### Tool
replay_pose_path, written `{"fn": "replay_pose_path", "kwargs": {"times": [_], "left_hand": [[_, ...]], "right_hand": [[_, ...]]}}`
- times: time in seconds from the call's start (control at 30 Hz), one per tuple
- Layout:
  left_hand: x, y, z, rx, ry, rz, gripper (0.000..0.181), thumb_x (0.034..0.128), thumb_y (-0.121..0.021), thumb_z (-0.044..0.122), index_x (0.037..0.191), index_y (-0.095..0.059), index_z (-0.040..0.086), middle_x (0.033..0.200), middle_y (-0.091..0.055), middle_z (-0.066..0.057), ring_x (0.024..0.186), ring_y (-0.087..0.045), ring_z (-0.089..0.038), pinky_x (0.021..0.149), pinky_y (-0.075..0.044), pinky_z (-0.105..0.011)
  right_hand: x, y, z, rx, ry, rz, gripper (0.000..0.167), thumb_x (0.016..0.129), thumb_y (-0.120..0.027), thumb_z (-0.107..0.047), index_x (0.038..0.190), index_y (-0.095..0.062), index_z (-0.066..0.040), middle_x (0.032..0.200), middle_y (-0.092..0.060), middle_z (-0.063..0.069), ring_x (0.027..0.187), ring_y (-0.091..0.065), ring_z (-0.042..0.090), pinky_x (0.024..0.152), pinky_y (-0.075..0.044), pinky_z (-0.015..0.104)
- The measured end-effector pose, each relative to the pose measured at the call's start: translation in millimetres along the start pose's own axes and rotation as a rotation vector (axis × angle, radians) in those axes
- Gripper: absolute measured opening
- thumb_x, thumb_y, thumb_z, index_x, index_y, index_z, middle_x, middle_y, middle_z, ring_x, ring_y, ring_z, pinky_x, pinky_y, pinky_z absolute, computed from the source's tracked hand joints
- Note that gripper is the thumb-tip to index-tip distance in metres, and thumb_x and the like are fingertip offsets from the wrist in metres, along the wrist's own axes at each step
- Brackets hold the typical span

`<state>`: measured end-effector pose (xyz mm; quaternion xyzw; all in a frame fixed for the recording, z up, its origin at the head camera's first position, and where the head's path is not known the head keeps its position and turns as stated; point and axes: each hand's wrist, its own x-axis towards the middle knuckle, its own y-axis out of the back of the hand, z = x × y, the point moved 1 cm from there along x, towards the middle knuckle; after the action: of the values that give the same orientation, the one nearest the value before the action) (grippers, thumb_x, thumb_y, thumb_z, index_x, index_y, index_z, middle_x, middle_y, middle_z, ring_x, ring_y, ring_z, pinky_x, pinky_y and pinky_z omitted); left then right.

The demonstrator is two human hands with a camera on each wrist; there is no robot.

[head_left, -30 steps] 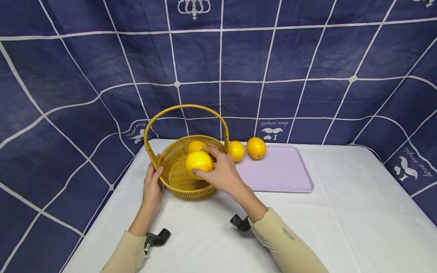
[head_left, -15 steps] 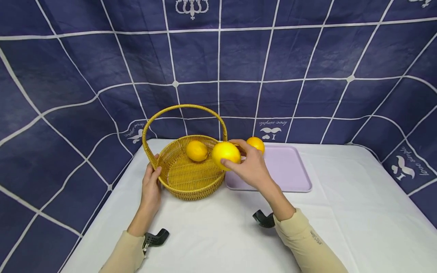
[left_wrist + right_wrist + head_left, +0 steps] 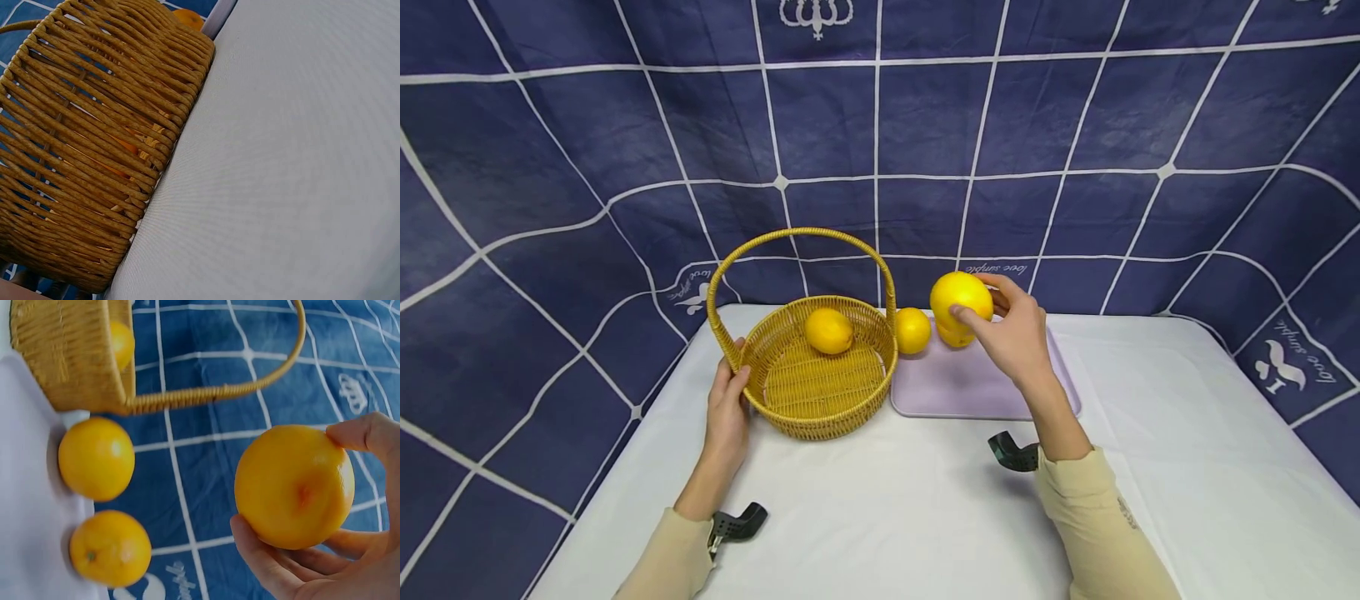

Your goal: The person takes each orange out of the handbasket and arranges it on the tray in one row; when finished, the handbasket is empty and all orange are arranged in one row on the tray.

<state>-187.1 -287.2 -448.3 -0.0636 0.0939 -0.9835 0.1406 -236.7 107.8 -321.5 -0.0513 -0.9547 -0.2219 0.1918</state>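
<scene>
My right hand (image 3: 1017, 333) grips a large yellow-orange fruit (image 3: 961, 298) between thumb and fingers, above the far part of the lilac tray (image 3: 970, 396). In the right wrist view this fruit (image 3: 294, 486) hangs clear of the tray. My left hand (image 3: 727, 412) holds the left side of the woven basket (image 3: 820, 427), by the foot of its tall handle. One orange fruit (image 3: 829, 331) lies inside the basket. Two more oranges sit on the tray, one (image 3: 96, 459) beside the basket and another (image 3: 110, 548) partly hidden behind the held fruit in the head view.
A white cloth (image 3: 880, 517) covers the table. Behind it hangs a dark blue curtain (image 3: 1045, 117) with white lines. The basket's handle (image 3: 801, 231) arches high over its opening. Black wrist-mounted devices stick out at both cuffs.
My right hand has carried the large fruit from over the basket to the right, above the tray. The fruit in the basket shows fully now. My left hand keeps its hold.
</scene>
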Motion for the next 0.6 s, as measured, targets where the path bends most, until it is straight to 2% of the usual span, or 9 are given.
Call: {"fn": "replay_pose_path", "kwargs": {"times": [0.3, 0.47, 0.6], "left_hand": [[-2.4, -0.7, -0.8, 0.009, 0.007, -0.003, 0.054, 0.1148, -0.039, 0.020, 0.167, -0.030, 0.026, 0.173, -0.027, 0.007, 0.158, -0.027, -0.013, 0.130, -0.017, -0.024], [-1.4, -1.3, -0.3, 0.011, -0.002, -0.008, 0.053, 0.1147, -0.040, 0.021, 0.167, -0.030, 0.026, 0.173, -0.028, 0.006, 0.157, -0.028, -0.013, 0.129, -0.018, -0.023], [-0.4, -1.2, -0.4, 0.011, 0.001, -0.007, 0.053, 0.1149, -0.039, 0.021, 0.167, -0.030, 0.027, 0.173, -0.027, 0.006, 0.157, -0.028, -0.014, 0.129, -0.019, -0.023]], "right_hand": [[10.5, 14, 32, -0.067, -0.065, 0.112, 0.062, 0.091, -0.081, -0.032, 0.142, -0.062, -0.003, 0.137, -0.069, 0.020, 0.124, -0.068, 0.038, 0.103, -0.057, 0.053], [16.6, 14, 55, -0.113, -0.148, 0.159, 0.067, 0.091, -0.080, -0.034, 0.145, -0.059, -0.002, 0.136, -0.068, 0.023, 0.121, -0.068, 0.039, 0.102, -0.056, 0.052], [20.7, 10, 75, -0.140, -0.222, 0.176, 0.069, 0.091, -0.079, -0.036, 0.147, -0.057, -0.002, 0.136, -0.067, 0.024, 0.122, -0.063, 0.041, 0.105, -0.052, 0.051]]}}
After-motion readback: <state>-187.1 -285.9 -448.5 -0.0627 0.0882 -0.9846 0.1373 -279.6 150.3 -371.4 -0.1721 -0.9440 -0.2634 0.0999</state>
